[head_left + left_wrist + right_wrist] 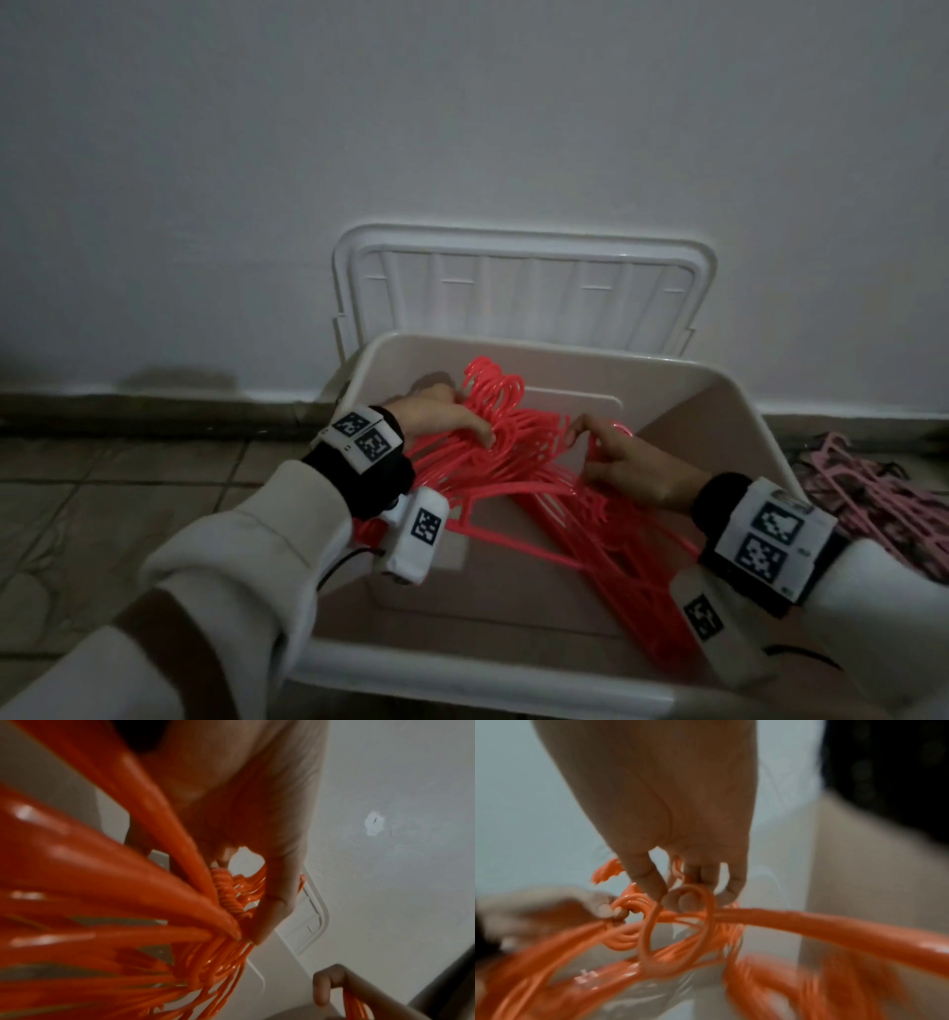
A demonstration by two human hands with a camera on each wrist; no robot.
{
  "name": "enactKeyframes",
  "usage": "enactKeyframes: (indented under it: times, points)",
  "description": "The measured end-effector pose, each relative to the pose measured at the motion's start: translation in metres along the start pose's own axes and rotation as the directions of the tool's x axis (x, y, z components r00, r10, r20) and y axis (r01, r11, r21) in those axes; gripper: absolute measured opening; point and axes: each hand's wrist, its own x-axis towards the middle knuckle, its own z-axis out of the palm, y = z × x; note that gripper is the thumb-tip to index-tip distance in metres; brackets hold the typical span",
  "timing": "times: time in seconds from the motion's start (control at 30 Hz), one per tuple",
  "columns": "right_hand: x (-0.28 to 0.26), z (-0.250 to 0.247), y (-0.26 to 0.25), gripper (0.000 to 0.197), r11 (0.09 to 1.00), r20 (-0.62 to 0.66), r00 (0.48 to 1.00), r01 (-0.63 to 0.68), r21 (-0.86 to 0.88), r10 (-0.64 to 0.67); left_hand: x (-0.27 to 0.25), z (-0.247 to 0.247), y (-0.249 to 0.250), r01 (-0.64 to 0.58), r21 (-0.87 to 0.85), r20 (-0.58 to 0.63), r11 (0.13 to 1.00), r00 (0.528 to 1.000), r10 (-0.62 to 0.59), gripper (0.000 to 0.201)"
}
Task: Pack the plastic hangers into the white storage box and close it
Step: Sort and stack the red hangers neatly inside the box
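A bundle of bright red plastic hangers [518, 478] lies slanted inside the open white storage box [739, 406], hooks pointing to the far wall. My left hand [452, 419] grips the bundle near the hooks [226, 892], its fingers curled round the necks. My right hand [616, 457] holds the right shoulder of the bundle, its fingers [649, 880] hooked around the strands [680, 923]. The box lid [518, 288] stands upright behind the box, leaning on the wall.
A second heap of pink hangers [868, 493] lies on the tiled floor right of the box. The white wall [462, 128] is directly behind the lid. Tiled floor [128, 493] stretches to the left of the box.
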Motion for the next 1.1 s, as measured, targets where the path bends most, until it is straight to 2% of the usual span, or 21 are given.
enactKeyframes:
  times: [0.1, 0.17, 0.23, 0.3, 0.4, 0.53, 0.6, 0.67, 0.73, 0.8, 0.9, 1.0, 1.07, 1.1]
  points:
    - [-0.008, -0.007, -0.013, 0.037, 0.949, 0.038, 0.986, 0.168, -0.265, -0.163, -0.013, -0.003, 0.011, -0.046, 0.05, -0.032, 0.998, 0.998, 0.047, 0.055]
    - [-0.01, -0.008, -0.018, 0.041, 0.904, 0.121, 0.976, 0.215, -0.369, -0.182, -0.019, -0.005, 0.016, -0.064, 0.08, -0.052, 0.995, 0.996, 0.068, 0.054]
    - [-0.008, -0.007, -0.017, 0.038, 0.879, 0.11, 0.985, 0.167, -0.446, -0.132, -0.026, -0.007, 0.019, -0.068, 0.113, -0.08, 0.991, 0.994, 0.077, 0.048]
    - [-0.01, -0.01, -0.018, 0.034, 0.861, 0.008, 0.996, 0.083, -0.502, -0.091, -0.032, -0.005, 0.02, -0.058, 0.117, -0.101, 0.991, 0.992, 0.07, 0.045]
    - [-0.019, -0.017, -0.028, 0.027, 0.826, -0.109, 0.989, 0.024, -0.563, -0.103, -0.036, -0.002, 0.017, -0.049, 0.111, -0.155, 0.993, 0.986, 0.066, 0.058]
    - [-0.024, -0.021, -0.03, 0.017, 0.873, -0.167, 0.946, 0.176, -0.454, -0.277, -0.03, 0.0, 0.006, -0.037, 0.067, -0.192, 0.997, 0.98, 0.05, 0.06]
    - [-0.025, -0.019, -0.03, 0.012, 0.855, -0.164, 0.918, 0.256, -0.451, -0.362, -0.026, 0.0, 0.0, -0.024, 0.038, -0.195, 0.999, 0.98, 0.031, 0.059]
    - [-0.027, -0.022, -0.031, 0.01, 0.81, -0.078, 0.905, 0.334, -0.482, -0.419, -0.025, -0.001, -0.003, -0.023, 0.025, -0.209, 0.999, 0.978, 0.028, 0.059]
    - [-0.025, -0.022, -0.026, 0.018, 0.738, 0.044, 0.896, 0.391, -0.55, -0.442, -0.025, -0.003, -0.005, -0.033, -0.002, -0.226, 0.999, 0.974, 0.031, 0.057]
    - [-0.025, -0.024, -0.022, 0.014, 0.688, 0.101, 0.877, 0.436, -0.58, -0.47, -0.025, -0.005, -0.006, -0.036, -0.018, -0.232, 0.999, 0.972, 0.031, 0.056]
    - [-0.033, -0.03, -0.02, 0.011, 0.737, 0.078, 0.871, 0.455, -0.5, -0.485, -0.026, -0.007, -0.006, -0.032, -0.027, -0.216, 0.999, 0.976, 0.025, 0.058]
    - [-0.037, -0.031, -0.004, 0.03, 0.784, -0.01, 0.876, 0.426, -0.452, -0.482, -0.027, -0.008, -0.008, -0.02, -0.037, -0.204, 0.999, 0.979, 0.012, 0.057]
    - [-0.039, -0.031, 0.003, 0.043, 0.82, -0.074, 0.901, 0.352, -0.451, -0.428, -0.026, -0.009, -0.009, -0.022, -0.028, -0.203, 0.999, 0.979, 0.016, 0.055]
    - [-0.039, -0.03, 0.006, 0.05, 0.855, -0.071, 0.929, 0.301, -0.421, -0.362, -0.025, -0.009, -0.009, -0.02, -0.023, -0.2, 1.0, 0.98, 0.015, 0.055]
